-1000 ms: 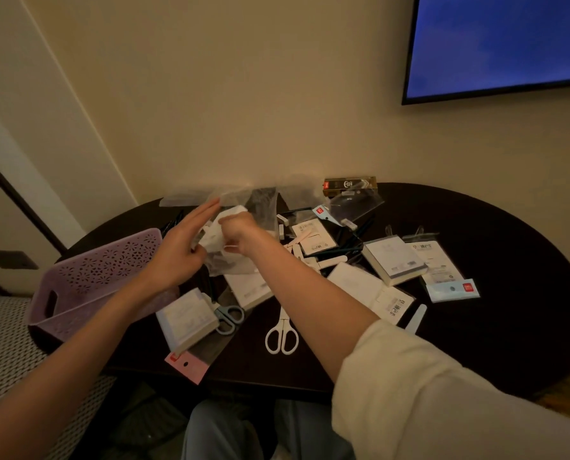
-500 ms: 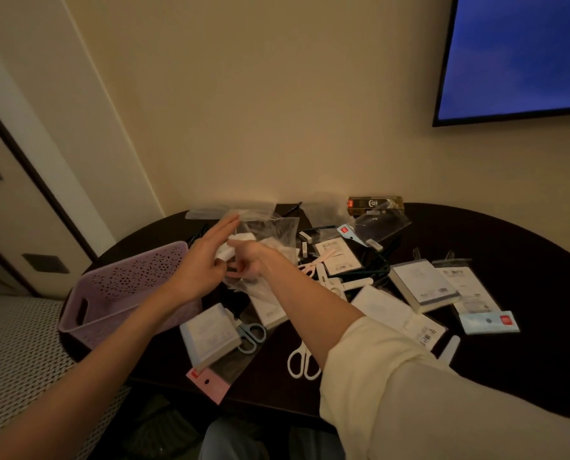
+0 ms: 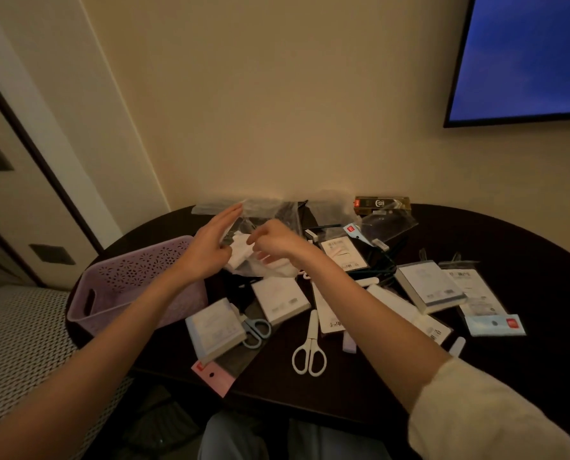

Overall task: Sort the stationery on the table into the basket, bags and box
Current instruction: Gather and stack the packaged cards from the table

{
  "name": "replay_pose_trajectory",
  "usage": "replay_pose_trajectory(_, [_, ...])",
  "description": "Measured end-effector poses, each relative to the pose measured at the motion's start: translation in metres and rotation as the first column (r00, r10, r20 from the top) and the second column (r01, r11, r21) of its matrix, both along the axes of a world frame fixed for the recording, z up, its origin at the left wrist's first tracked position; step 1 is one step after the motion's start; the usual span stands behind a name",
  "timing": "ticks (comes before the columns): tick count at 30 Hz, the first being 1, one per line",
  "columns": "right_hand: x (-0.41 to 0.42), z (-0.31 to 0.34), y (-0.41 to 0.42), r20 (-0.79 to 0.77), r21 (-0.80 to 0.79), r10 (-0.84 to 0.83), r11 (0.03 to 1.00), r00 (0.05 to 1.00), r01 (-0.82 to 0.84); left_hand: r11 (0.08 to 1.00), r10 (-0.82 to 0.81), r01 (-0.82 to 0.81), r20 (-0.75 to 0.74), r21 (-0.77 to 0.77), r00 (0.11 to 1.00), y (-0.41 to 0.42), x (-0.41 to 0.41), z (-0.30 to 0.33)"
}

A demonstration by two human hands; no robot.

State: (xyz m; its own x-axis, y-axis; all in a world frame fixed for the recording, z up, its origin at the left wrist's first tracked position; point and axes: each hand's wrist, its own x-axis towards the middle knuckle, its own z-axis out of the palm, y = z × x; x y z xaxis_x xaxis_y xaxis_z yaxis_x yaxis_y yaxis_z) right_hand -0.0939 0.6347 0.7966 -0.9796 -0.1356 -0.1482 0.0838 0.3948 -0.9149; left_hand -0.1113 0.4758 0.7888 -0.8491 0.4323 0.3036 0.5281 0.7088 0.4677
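Purple basket (image 3: 137, 283) at the left looks empty from here, so sorting has barely started. My left hand (image 3: 207, 250) has its fingers straight, held against a clear bag (image 3: 270, 214) at the far middle of the tabletop (image 3: 525, 267). My right hand (image 3: 277, 242) has curled fingers pinching white items (image 3: 243, 254) at the bag mouth, likely feeding them in. Almost everything is left: white scissors (image 3: 309, 350) near centre, blue-handled scissors (image 3: 255, 330) beside a notepad (image 3: 215, 330), another white pad (image 3: 282, 298), a boxed pad (image 3: 429, 287) and packaged items (image 3: 476, 293) at right, a dark box (image 3: 381, 204) at the far edge. Loose packets lie overlapped in the middle, so picking singles will be fiddly. My right forearm crosses over the pile and hides part of it. Screen (image 3: 525, 54) on the wall, far right.
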Motion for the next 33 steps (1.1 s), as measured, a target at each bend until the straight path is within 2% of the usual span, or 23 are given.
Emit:
replay_pose_trajectory(2, [0.015, -0.002, 0.007, -0.232, -0.003, -0.081, 0.997, 0.969, 0.082, 1.0, 0.011, -0.011, -0.002, 0.003, 1.0, 0.001, 0.0, -0.001])
replay_pose_trajectory(3, [0.021, -0.005, 0.011, -0.372, 0.003, -0.146, 0.987, 0.917, 0.159, 1.0, 0.013, -0.013, -0.006, 0.004, 1.0, 0.002, -0.001, -0.001])
replay_pose_trajectory(5, [0.034, -0.012, 0.017, -0.594, -0.067, -0.305, 0.941, 0.744, 0.332, 1.0, 0.016, -0.016, -0.009, -0.002, 1.0, 0.003, 0.0, -0.002])
replay_pose_trajectory(7, [0.042, -0.022, 0.022, -0.645, -0.263, -0.506, 0.851, 0.573, 0.455, 1.0, 0.021, -0.021, -0.01, -0.007, 1.0, 0.004, 0.001, -0.002])
replay_pose_trajectory(9, [0.045, -0.035, 0.026, -0.56, -0.416, -0.671, 0.735, 0.487, 0.535, 1.0, 0.025, -0.025, -0.013, -0.006, 1.0, 0.004, 0.001, -0.003])
replay_pose_trajectory(11, [0.043, -0.053, 0.03, -0.463, -0.383, -0.717, 0.691, 0.521, 0.613, 1.0, 0.026, -0.026, -0.009, -0.006, 1.0, 0.004, 0.002, -0.003])
replay_pose_trajectory(13, [0.031, -0.074, 0.04, -0.384, -0.146, -0.633, 0.76, 0.672, 0.633, 1.0, 0.021, -0.021, 0.0, -0.014, 1.0, 0.003, 0.003, -0.004])
replay_pose_trajectory(14, [0.025, -0.084, 0.045, -0.332, 0.017, -0.545, 0.813, 0.77, 0.582, 1.0, 0.018, -0.018, 0.005, -0.018, 1.0, 0.002, 0.003, -0.004])
replay_pose_trajectory(16, [0.013, -0.102, 0.053, -0.212, 0.297, -0.304, 0.885, 0.929, 0.358, 1.0, 0.014, -0.014, 0.01, -0.016, 1.0, 0.0, 0.004, -0.005])
replay_pose_trajectory(19, [0.003, -0.111, 0.053, -0.084, 0.521, -0.003, 0.852, 0.996, 0.046, 1.0, 0.021, -0.021, 0.009, 0.005, 1.0, -0.003, 0.004, -0.004])
replay_pose_trajectory(21, [0.0, -0.108, 0.049, -0.035, 0.54, 0.05, 0.842, 0.998, -0.023, 0.999, 0.028, -0.028, 0.014, 0.02, 1.0, -0.005, 0.004, -0.003])
replay_pose_trajectory(24, [-0.003, -0.101, 0.042, 0.004, 0.551, 0.037, 0.834, 0.999, -0.033, 0.999, 0.03, -0.031, 0.019, 0.026, 0.999, -0.006, 0.002, -0.001])
replay_pose_trajectory(28, [-0.008, -0.106, 0.031, 0.06, 0.652, 0.037, 0.755, 0.998, -0.067, 0.999, 0.011, -0.012, 0.019, 0.037, 1.0, -0.007, 0.0, -0.002])
replay_pose_trajectory(31, [-0.009, -0.107, 0.028, 0.068, 0.616, -0.016, 0.787, 0.998, -0.03, 0.999, 0.012, -0.013, 0.017, 0.05, 1.0, -0.008, 0.001, -0.001])
replay_pose_trajectory(33, [-0.007, -0.103, 0.027, 0.049, 0.528, -0.06, 0.849, 0.997, 0.025, 0.998, 0.014, -0.016, 0.021, 0.055, 1.0, -0.008, 0.002, -0.001])
